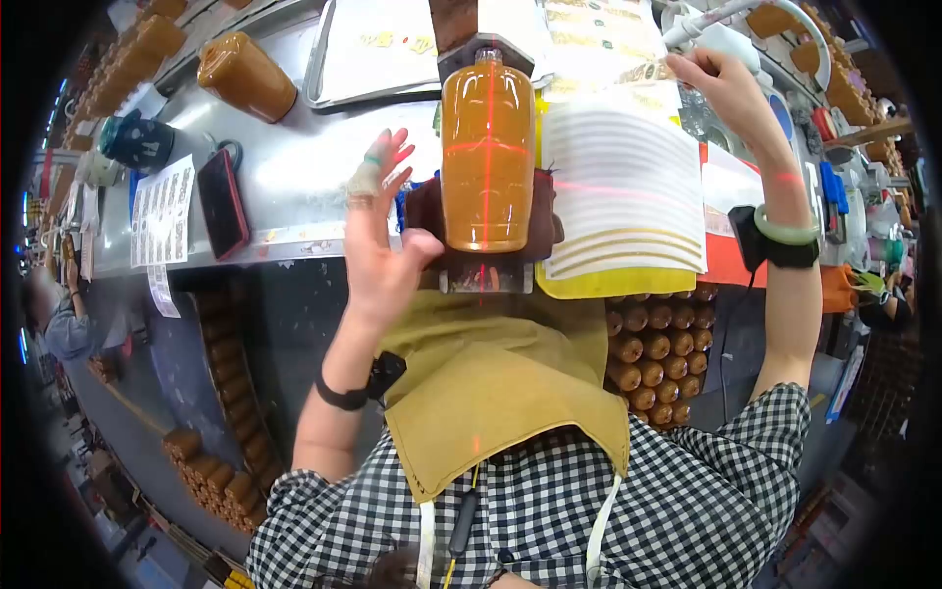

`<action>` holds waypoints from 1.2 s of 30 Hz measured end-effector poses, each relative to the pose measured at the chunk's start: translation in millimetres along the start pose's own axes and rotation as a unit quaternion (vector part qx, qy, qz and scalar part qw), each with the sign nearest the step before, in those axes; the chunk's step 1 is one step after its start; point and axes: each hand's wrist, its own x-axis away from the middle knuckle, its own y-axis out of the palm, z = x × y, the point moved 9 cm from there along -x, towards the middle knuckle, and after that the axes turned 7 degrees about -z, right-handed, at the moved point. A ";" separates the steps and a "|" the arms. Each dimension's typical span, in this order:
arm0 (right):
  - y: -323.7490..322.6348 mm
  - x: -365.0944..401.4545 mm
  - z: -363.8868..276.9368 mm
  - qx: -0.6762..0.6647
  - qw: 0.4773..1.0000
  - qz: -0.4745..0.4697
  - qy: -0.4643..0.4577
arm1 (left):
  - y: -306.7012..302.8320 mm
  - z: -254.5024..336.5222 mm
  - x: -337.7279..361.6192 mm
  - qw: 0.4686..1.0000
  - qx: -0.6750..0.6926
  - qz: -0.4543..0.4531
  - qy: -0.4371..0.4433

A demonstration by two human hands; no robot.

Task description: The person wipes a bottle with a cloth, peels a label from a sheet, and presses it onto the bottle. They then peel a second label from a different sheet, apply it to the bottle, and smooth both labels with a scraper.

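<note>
An amber-brown glossy bottle lies on a dark cradle in front of me, its neck pointing away, with red laser lines crossing on its surface. Just left of the bottle is my left hand, fingers spread and holding nothing; tape wraps one or two of its fingers. At the upper right, my right hand pinches a small gold-patterned decal between thumb and finger, over printed decal sheets. White sheets with curved gold lines lie on a yellow board right of the bottle.
Another brown bottle stands at the upper left, near a white tray. A phone, a printed sheet and a dark jar are on the left. Several stacked bottles sit below the bench. Another person is far left.
</note>
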 end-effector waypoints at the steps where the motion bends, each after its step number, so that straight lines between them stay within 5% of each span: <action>1: 5.6 10.8 -24.3 -0.001 1.000 -0.002 0.001 | -6.3 -1.3 -10.5 0.997 -0.021 -0.035 0.066; 4: 31.6 42.6 -123.7 -0.106 0.990 -0.006 -0.093 | 13.9 34.8 -45.2 0.996 -0.020 -0.079 0.036; 7: 56.5 55.1 -185.9 -0.187 0.959 -0.056 -0.204 | 41.5 65.6 -61.4 0.984 -0.006 -0.119 0.129; 9: 54.5 73.6 -212.5 -0.215 0.962 -0.102 -0.132 | 58.4 58.0 -63.2 0.985 0.080 -0.154 -0.005; 10: 60.3 81.4 -213.3 -0.240 0.958 -0.146 -0.059 | 64.4 55.4 -60.9 0.951 0.243 -0.185 -0.042; 13: 56.9 92.5 -199.2 -0.249 0.950 -0.113 -0.148 | 47.0 36.9 -39.4 0.946 0.218 -0.187 -0.148; 17: 87.6 114.5 -153.4 -0.265 0.955 -0.074 -0.110 | 24.9 29.5 -20.7 0.943 0.212 -0.168 -0.194; 23: 133.6 134.5 -106.8 -0.241 0.970 -0.035 0.011 | 10.3 -11.0 -11.0 0.959 0.113 -0.124 -0.228; 28: 147.3 134.9 -97.5 -0.235 0.972 0.026 0.005 | 15.6 -25.0 -13.5 0.955 0.142 -0.103 -0.239; 36: 171.5 130.7 -86.2 -0.351 0.936 -0.006 0.042 | 19.4 -32.5 -5.9 0.941 0.210 -0.072 -0.254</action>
